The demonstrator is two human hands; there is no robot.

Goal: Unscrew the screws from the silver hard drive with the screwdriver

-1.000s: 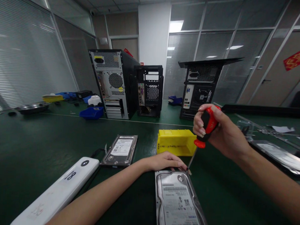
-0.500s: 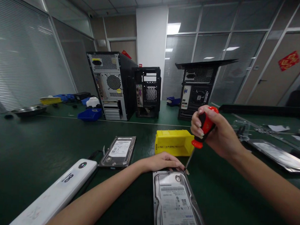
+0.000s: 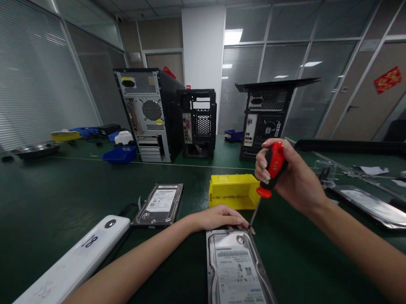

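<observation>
A silver hard drive [image 3: 240, 274] lies label up on the green table in front of me. My left hand [image 3: 222, 218] is closed around its far end, the fingertips near the far right corner and partly hidden. A small light-coloured piece shows by those fingertips, too small to name. My right hand [image 3: 289, 176] grips a red and black screwdriver [image 3: 273, 166] by the handle. The screwdriver slants down, its tip at the drive's far right corner beside my left fingertips. Just behind the hands a yellow bin [image 3: 233, 191] rests on its side.
A second hard drive [image 3: 160, 205] lies left of my left hand, beside a white power bank-like box [image 3: 73, 260] marked 18. Another drive [image 3: 372, 205] is at the right. Computer cases [image 3: 150, 118] stand at the back, with a blue bin [image 3: 120, 154] near them.
The screwdriver handle has turned in my right hand and stands slightly more upright. My left hand and the hard drive keep their places; the view has shifted slightly.
</observation>
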